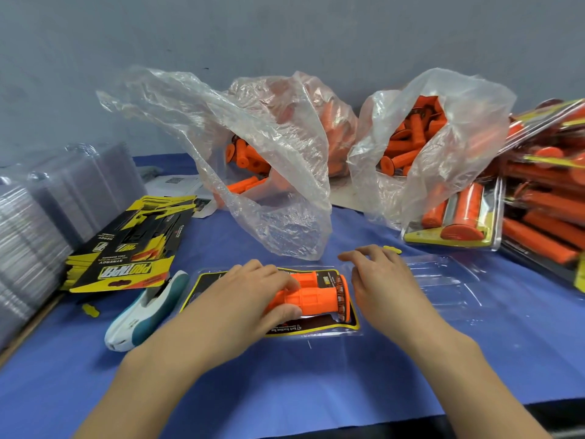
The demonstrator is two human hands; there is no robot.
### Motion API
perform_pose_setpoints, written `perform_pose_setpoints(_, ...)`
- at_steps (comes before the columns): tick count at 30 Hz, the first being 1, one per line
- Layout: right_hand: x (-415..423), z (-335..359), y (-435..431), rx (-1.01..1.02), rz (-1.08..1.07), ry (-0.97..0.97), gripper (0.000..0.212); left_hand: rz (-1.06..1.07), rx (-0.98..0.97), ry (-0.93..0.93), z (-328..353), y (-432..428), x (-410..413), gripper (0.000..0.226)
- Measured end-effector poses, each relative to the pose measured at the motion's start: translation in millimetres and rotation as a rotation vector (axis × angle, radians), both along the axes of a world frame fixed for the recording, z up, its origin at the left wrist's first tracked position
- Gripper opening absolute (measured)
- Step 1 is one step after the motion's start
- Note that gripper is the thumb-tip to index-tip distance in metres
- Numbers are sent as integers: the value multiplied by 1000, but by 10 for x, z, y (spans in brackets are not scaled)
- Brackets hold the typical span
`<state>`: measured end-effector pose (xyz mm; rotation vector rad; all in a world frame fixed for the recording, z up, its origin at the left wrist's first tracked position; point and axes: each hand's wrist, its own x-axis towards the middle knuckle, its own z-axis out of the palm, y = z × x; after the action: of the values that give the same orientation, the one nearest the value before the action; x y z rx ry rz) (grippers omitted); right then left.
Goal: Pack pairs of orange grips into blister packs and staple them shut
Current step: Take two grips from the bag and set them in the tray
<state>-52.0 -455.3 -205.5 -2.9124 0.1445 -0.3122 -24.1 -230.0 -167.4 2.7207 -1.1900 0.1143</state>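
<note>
head view: one camera, looking down on the blue table cover point(285, 381).
left hand point(253, 294): fingers and thumb curled round the near grip point(311, 300), which lies on the pack.
right hand point(384, 280): loose, fingers slightly bent, nothing held; just right of the grips' flanged ends; contact with the pack unclear.
far grip point(308, 276): right behind the near grip, parallel, flanges to the right.
blister pack point(316, 327): front centre, black-yellow card under the grips.
clear lid point(443, 280): lying open, right of the pack.
stapler point(148, 308): white-teal, just left of the pack, untouched.
card stack point(126, 248): behind the stapler.
clear shells point(47, 217): stacked far left.
left bag point(285, 185): behind the pack, orange grips inside.
right bag point(459, 128): beside it, same contents.
finished packs point(544, 201): piled far right.
</note>
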Motion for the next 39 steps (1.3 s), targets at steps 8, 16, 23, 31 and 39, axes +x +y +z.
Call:
perform_pose_setpoints(8, -22, 13, 20, 7, 7, 10, 46, -14, 29, 7, -66, -2, -4, 40)
perform_pose_setpoints(16, -32, 32, 29, 13, 24, 40, 47, -16, 26, 16, -92, -1, -28, 38)
perform_pose_setpoints(23, -34, 33, 32, 9, 36, 44, 47, -19, 23, 11, -99, 7, -32, 39)
perform_pose_setpoints(31, -33, 2, 15, -9, 52, -17, 47, -8, -52, -24, -38, 101, 2, 37)
perform_pose_setpoints(39, -11, 40, 45, 45, 71, -232, 41, -6, -371, 170, 54, 231, 85, 27)
